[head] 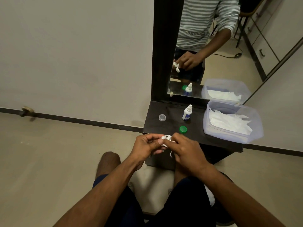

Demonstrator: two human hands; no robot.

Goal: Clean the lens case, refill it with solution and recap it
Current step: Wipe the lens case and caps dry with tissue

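Observation:
I hold the white lens case [166, 138] between both hands at the front edge of the dark shelf [172, 110]. My left hand [146, 145] grips its left side. My right hand [184, 149] presses a white tissue [171, 154] against the case; the tissue is mostly hidden by my fingers. A green cap [183, 129] lies on the shelf just beyond my hands. A clear cap [162, 117] lies farther back on the left. The white solution bottle [186, 113] with a blue label stands upright behind the green cap.
A clear plastic box [218, 134] holding white tissues sits at the right end of the shelf. A mirror [246, 46] behind the shelf reflects the bottle, the box and my hands. A beige wall and floor lie to the left. My knees are below the shelf.

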